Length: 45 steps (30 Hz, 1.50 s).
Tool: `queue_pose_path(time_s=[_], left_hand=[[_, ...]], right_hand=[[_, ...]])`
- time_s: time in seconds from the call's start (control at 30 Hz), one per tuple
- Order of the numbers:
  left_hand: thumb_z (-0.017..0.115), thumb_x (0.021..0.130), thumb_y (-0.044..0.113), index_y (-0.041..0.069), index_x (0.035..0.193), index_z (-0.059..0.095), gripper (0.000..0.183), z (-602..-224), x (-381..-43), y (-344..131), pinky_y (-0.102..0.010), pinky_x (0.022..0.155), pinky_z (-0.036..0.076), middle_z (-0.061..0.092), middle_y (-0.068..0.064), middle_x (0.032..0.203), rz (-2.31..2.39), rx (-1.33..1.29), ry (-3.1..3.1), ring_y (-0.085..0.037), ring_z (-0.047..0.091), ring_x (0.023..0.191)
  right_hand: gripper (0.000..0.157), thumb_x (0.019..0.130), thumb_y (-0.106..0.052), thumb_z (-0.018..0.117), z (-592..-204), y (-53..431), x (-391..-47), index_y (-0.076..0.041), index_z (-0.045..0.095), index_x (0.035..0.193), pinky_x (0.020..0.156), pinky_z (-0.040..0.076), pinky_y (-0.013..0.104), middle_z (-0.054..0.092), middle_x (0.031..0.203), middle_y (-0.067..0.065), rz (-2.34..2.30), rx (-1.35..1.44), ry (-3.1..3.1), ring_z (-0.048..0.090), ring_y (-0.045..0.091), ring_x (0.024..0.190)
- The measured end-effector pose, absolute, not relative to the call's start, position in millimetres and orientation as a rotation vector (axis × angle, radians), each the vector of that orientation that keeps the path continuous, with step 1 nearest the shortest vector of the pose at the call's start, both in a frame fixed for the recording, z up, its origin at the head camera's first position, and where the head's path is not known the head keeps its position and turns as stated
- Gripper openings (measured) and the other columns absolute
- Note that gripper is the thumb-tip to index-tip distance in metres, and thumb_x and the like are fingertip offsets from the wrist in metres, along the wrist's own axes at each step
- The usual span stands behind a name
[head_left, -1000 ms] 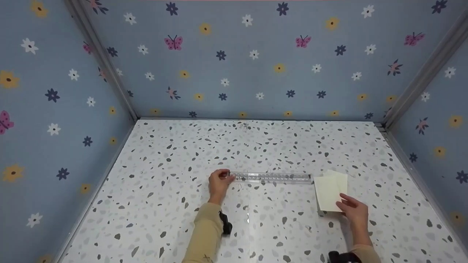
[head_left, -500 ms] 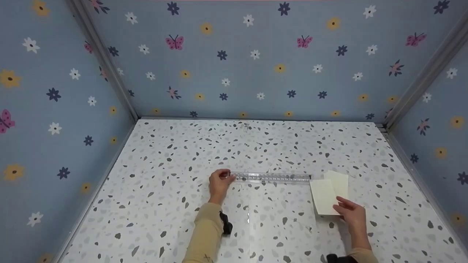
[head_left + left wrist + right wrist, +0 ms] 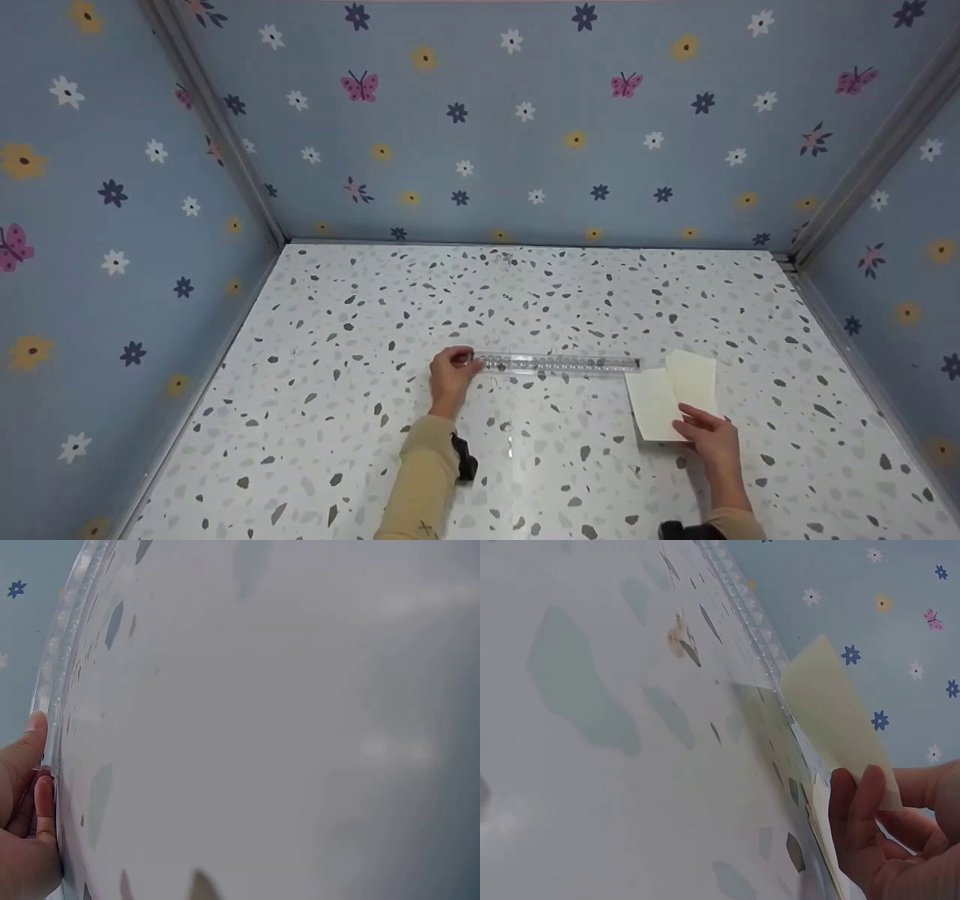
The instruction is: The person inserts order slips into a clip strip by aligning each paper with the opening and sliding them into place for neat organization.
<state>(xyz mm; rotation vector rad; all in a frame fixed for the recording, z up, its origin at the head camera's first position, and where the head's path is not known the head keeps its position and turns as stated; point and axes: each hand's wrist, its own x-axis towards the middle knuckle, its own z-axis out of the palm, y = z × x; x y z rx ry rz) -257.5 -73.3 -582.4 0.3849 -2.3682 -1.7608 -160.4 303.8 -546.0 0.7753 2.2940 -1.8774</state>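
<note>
With thumb and fingers my left hand grips the left end of a long, narrow strip of clear plastic with a row of round bumps along it. In the left wrist view the thumb lies over the end of the strip. My right hand pinches a pale yellow sheet of paper by its lower right corner. In the right wrist view this sheet is raised at a slant above the table. A second pale yellow sheet lies behind it, partly covered by the held one.
White speckled tabletop spreads beneath both hands. Blue panels with flowers and butterflies stand at the back and on both sides. Black wrist cameras sit on the forearms.
My right hand has drawn the held sheet left and slightly toward me, uncovering more of the second sheet. The held sheet's upper left corner is now close to the strip's right end. My left hand stays put.
</note>
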Motion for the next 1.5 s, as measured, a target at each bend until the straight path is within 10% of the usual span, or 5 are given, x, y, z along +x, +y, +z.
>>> queue_pose_path(time_s=[1.5], left_hand=[[0.075,0.069,0.011,0.005,0.096,0.065,0.03,-583.9,-257.8,-73.4,-0.029,0.065,0.044,0.057,-0.006,0.086,-1.781,0.386,-2.36,-0.018,0.052,0.078]], right_hand=[[0.05,0.078,-0.007,0.066,-556.8,279.2,-173.3,0.005,0.047,0.123,0.061,0.048,0.024,0.049,0.119,0.023,-1.927,0.732,2.27,0.058,0.005,0.071]])
